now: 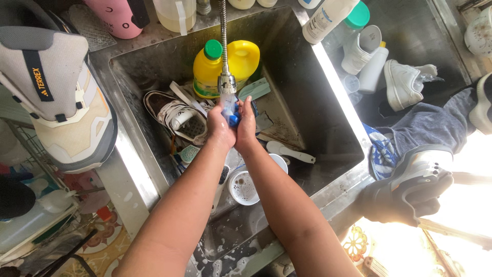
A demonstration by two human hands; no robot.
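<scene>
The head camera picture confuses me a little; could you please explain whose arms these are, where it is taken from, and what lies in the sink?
There is no machine here. One camera sits on a person's head and looks down, so the two bare arms are that person's own. The left hand and right hand are pressed together under the tap, with a small blue thing between them; what it is cannot be told. Below lies a steel sink. In it are a white shoe, a yellow bottle with a green cap, a white bowl and a white scoop. Another shoe rests at the left, above the sink's edge.
</scene>
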